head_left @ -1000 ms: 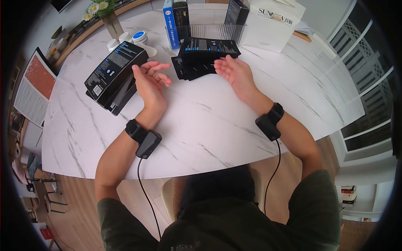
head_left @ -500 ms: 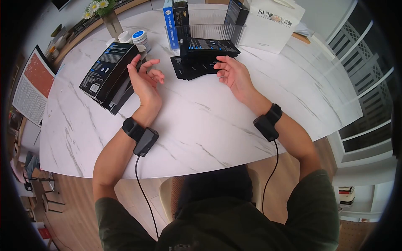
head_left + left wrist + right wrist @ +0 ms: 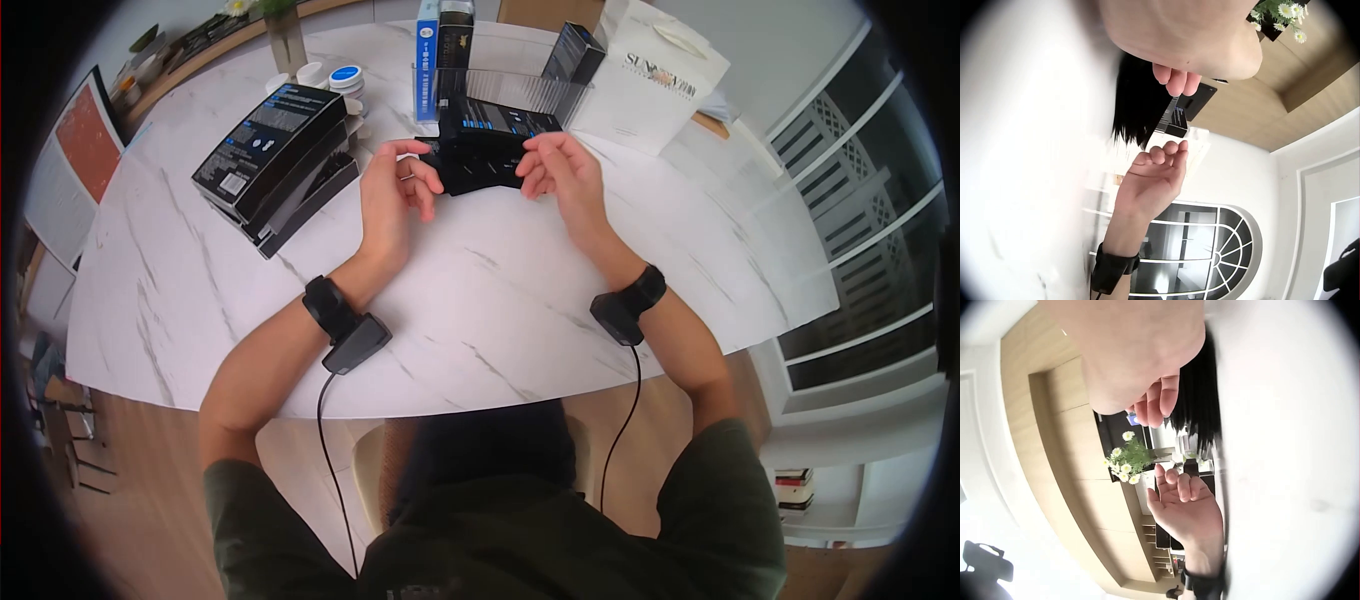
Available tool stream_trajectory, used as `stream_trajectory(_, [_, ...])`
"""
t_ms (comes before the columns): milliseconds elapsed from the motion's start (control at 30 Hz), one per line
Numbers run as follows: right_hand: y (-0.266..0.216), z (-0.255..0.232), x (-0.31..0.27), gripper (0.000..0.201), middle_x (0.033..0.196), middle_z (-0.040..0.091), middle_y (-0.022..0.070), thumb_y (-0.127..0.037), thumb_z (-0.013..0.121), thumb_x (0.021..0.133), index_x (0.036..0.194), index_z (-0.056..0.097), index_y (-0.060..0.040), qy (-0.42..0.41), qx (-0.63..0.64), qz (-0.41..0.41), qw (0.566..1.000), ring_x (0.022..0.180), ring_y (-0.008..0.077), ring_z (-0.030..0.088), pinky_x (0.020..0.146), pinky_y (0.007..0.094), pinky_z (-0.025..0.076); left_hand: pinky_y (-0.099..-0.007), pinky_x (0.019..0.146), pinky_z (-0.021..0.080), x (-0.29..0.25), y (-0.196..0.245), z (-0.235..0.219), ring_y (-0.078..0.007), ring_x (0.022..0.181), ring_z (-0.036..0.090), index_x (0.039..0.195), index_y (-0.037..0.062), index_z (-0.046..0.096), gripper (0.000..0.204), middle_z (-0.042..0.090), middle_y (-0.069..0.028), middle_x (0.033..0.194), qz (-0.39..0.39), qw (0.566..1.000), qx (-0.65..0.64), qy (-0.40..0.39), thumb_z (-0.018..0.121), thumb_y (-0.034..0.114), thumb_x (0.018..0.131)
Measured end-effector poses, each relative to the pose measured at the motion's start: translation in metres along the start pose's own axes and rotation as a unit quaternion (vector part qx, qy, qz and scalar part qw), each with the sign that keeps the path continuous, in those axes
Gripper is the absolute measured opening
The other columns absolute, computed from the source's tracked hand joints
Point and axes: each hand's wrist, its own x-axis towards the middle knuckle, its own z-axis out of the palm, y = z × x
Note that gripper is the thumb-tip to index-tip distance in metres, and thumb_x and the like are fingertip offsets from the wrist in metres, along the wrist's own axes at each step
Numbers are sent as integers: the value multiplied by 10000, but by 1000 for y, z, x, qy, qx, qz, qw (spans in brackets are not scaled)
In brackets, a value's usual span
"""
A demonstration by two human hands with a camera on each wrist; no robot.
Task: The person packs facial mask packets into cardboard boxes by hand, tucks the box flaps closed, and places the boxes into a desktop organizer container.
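A pile of flat black packets lies at the middle of the table, with blue and white print on the upper one. My left hand is at the pile's left end, fingers loosely bent and fingertips right at its edge. At the right end, my right hand has its fingertips overlapping the packets, palm turned inward. The pile's ragged dark edges show beside the left fingers in the left wrist view. Neither hand grips anything. Two printed black boxes, one on the other, lie left of my left hand.
Behind the pile stands a clear plastic bin with a blue box and black boxes. A white paper bag is to its right. White jars and a flower vase stand at the back left.
My left hand has moved right, from beside the stacked boxes to the left end of the packet pile. The right hand stays at the pile's right end, its fingers bending slightly more.
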Motion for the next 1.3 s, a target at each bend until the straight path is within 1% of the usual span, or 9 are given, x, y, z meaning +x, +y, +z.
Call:
stream_trajectory(133, [-30,-4,29,189,832,604,113,-115,503,899,1032,528,17,2,-201,-204,958,728,174,613,640,280,498,-245,435,361,1,-3,-3,-110,444,443,959,22,512,456,545,-67,624,-16,1000,3,4,258,399,973])
stream_trajectory(167, [-43,-6,40,189,832,604,113,-115,503,899,1032,528,17,-7,-205,-204,957,728,174,613,640,280,498,-243,430,357,2,-4,-2,-109,438,443,940,22,514,457,545,-64,614,-20,1000,8,-2,256,399,974])
stream_trajectory(233, [-68,-13,64,263,957,599,172,-113,550,850,1070,517,28,7,-478,-367,798,852,275,610,754,319,495,-241,424,353,2,-5,-2,-108,432,443,921,22,516,460,545,-61,604,-20,1000,7,-7,254,398,974])
stream_trajectory(367, [-83,-32,125,335,1080,554,217,-123,573,810,1093,510,45,48,-546,-391,739,991,348,554,870,363,451,-226,401,349,2,-4,-1,-101,408,442,889,11,523,463,544,-65,590,-17,999,-5,-27,255,377,984])
stream_trajectory(467, [-66,-55,162,384,1094,519,265,-166,576,804,1100,510,69,102,-643,-429,626,1047,398,510,905,432,414,-213,386,354,1,-4,-1,-93,398,442,872,2,529,462,542,-68,580,-20,999,-26,-34,264,362,993])
stream_trajectory(500, [-63,-55,164,384,1094,519,265,-166,576,804,1100,510,69,99,-642,-434,624,1047,398,510,905,432,414,-210,384,354,1,-4,-1,-92,397,442,869,4,529,462,541,-67,577,-25,999,-28,-38,270,366,993])
stream_trajectory(600, [-53,-61,166,395,1068,532,256,-217,617,778,1029,529,74,46,-760,-190,620,1013,390,520,888,432,426,-216,392,356,2,-6,-1,-96,401,442,862,12,525,467,538,-61,575,-22,999,-22,-40,262,376,988])
stream_trajectory(1033, [-29,-63,163,316,1159,527,189,-170,576,799,1050,552,21,-4,-790,-213,576,1027,396,519,880,437,448,-216,406,370,2,-6,-1,-94,415,447,875,13,517,466,531,-55,578,-30,997,-9,-66,256,381,991])
stream_trajectory(1300, [-28,-71,162,418,1239,448,269,-161,563,806,1187,477,-11,52,-741,-169,648,1035,438,526,865,455,459,-218,407,370,2,-6,-2,-95,412,447,871,12,518,469,530,-54,575,-21,997,-2,-71,256,382,990])
